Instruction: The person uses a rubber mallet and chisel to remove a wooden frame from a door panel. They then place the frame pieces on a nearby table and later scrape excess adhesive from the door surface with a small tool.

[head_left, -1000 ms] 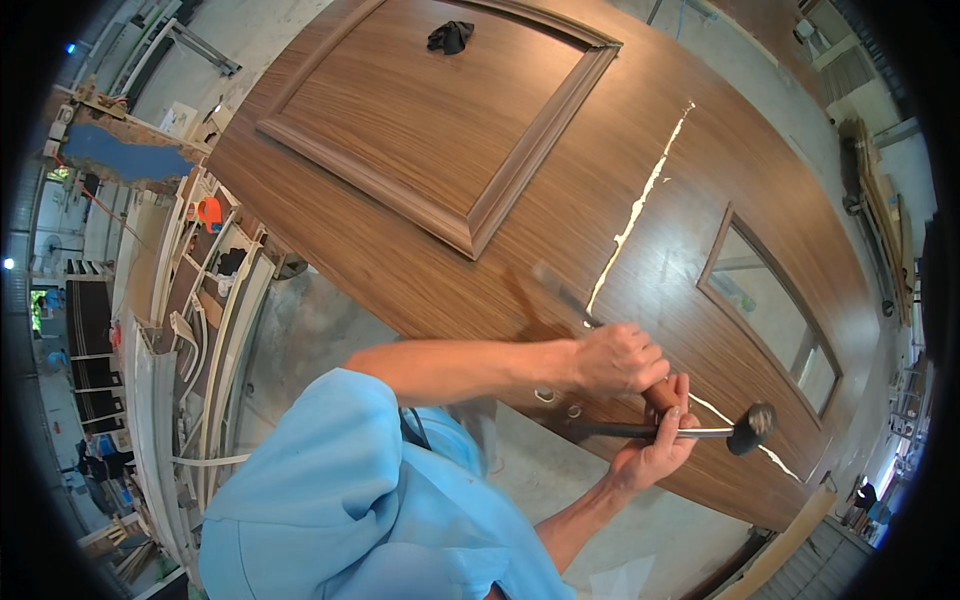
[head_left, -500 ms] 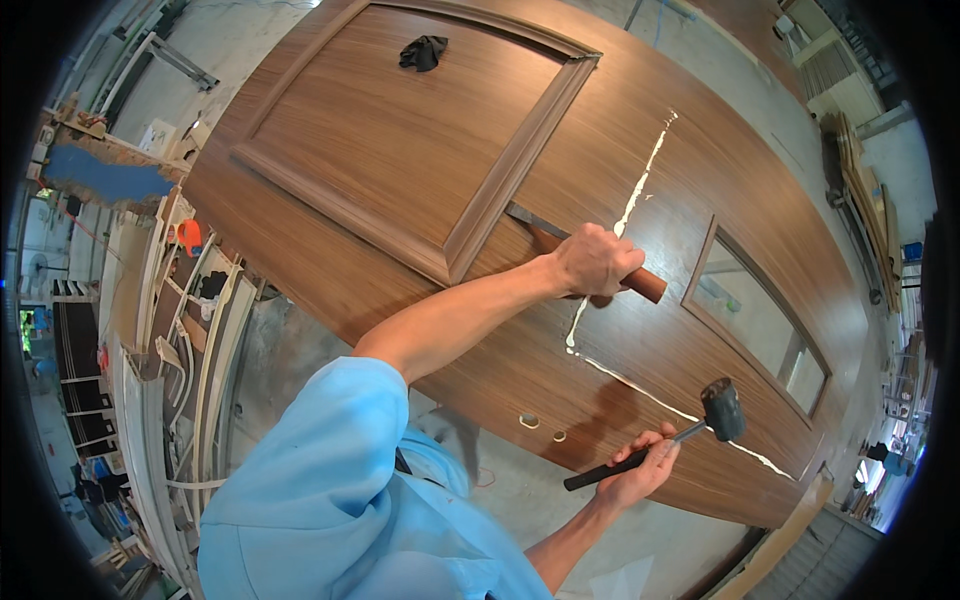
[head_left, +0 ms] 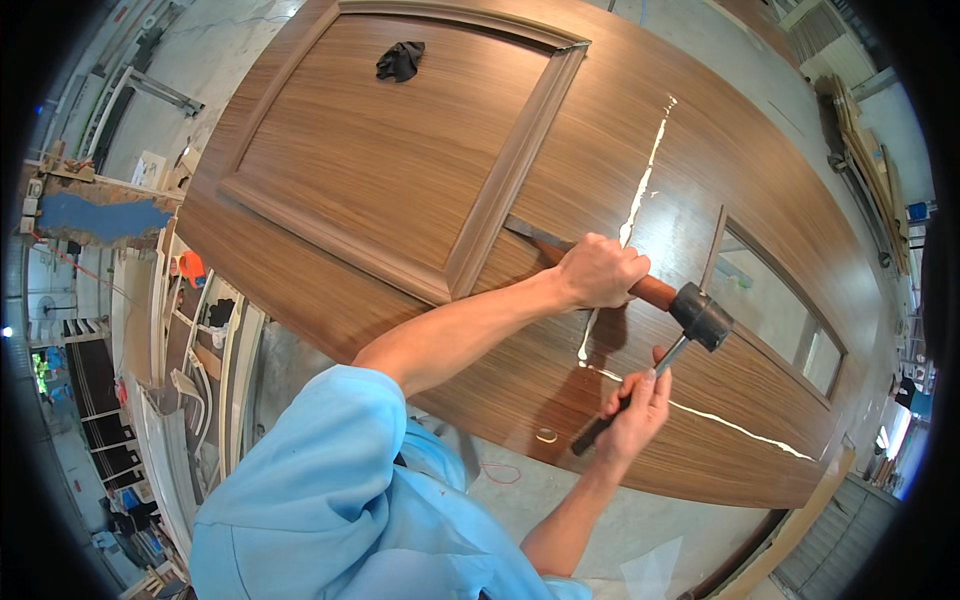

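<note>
My left hand [head_left: 602, 272] is closed around the wooden handle of a chisel [head_left: 655, 292], held low over a brown wood-grain door panel [head_left: 400, 340]. Its flat blade points left, with the tip at the outer edge of a raised moulding frame [head_left: 492, 205]. In my right hand [head_left: 637, 412] is a rubber mallet [head_left: 702, 318], gripped by its dark handle. The black mallet head meets the butt of the chisel handle, or is very close to it. White glue beads [head_left: 640, 190] run across the panel in two lines, partly hidden behind my hands.
A crumpled black cloth [head_left: 400, 61] lies inside the framed area. Right of the hands, the panel has a narrow framed opening [head_left: 775, 300]. Long curved strips and mouldings [head_left: 205, 390] stand at the left, near an orange object [head_left: 191, 266]. A small oval hole [head_left: 546, 436] sits near the panel's near edge.
My right hand has swung the mallet up and left, from over the lower glue line to the chisel's butt. My left hand keeps its hold; the view has shifted slightly.
</note>
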{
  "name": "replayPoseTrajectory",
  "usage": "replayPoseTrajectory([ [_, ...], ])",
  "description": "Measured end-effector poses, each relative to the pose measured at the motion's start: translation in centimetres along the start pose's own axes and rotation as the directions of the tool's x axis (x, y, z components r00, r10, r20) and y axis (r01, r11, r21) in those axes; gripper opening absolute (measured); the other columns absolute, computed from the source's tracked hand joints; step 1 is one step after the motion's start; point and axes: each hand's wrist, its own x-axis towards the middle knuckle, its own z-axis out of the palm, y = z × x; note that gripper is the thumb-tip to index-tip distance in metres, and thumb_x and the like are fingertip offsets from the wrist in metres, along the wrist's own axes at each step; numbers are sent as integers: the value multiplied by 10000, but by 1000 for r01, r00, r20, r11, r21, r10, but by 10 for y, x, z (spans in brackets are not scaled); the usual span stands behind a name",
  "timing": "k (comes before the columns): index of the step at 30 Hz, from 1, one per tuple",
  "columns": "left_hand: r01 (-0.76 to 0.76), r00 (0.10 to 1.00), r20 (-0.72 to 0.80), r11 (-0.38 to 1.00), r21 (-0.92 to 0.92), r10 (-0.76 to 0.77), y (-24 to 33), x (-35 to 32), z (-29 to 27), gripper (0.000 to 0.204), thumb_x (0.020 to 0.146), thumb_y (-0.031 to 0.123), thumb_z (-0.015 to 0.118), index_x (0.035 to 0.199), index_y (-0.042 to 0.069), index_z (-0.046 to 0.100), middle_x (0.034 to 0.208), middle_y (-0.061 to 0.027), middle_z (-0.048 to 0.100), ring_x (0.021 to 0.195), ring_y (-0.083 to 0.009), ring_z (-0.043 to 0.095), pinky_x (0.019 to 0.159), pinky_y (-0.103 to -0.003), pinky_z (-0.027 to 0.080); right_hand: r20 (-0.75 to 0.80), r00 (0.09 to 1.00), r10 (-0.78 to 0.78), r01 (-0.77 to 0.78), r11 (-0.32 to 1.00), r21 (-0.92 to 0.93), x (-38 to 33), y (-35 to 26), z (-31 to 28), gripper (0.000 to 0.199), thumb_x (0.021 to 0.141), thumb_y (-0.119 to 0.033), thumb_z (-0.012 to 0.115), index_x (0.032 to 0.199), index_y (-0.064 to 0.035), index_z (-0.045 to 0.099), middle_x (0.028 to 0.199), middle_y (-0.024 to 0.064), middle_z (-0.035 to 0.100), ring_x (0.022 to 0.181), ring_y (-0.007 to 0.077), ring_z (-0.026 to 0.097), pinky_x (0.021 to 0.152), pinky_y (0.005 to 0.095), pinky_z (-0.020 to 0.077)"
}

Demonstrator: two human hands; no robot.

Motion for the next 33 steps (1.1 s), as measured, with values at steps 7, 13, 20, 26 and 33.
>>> replayPoseTrajectory([
  [7,14,1000,3,999,29,-14,-3,-4,6,267,562,99,774,645,101,520,582,-68,587,503,-244,621,446,-373,474,-491,847,-202,264,963,59,6,-26,-23,406,1113,-269,431,1481,-100,447,720,-1,453,482,75,415,408,198,355],
  [13,-1,1000,-27,999,33,2,-3,-6,7,328,571,167,828,638,107,513,583,-58,584,526,-235,624,472,-375,476,-96,988,123,-113,989,99,3,8,-34,401,1102,-239,464,1483,-118,442,725,-5,455,481,74,418,388,227,347],
  [20,32,999,38,995,94,-35,-5,-10,9,389,569,264,882,656,115,534,605,-37,599,576,-229,633,513,-371,485,-349,935,-68,94,994,58,11,-4,-35,393,1108,-247,436,1482,-126,431,723,-16,456,487,70,411,397,223,361],
  [26,35,999,30,993,113,-38,-7,-14,13,364,585,286,872,664,126,555,609,-31,604,592,-213,625,530,-353,472,-355,935,16,27,993,118,15,-10,-31,397,1090,-242,478,1462,-106,448,718,-15,469,482,67,411,386,221,351],
  [33,15,999,47,992,128,-21,-6,-17,12,425,595,382,897,675,132,562,622,-27,621,613,-208,641,530,-355,469,62,985,163,-169,980,106,22,10,-36,384,1099,-245,462,1448,-85,453,691,-11,434,466,72,397,381,235,350],
])
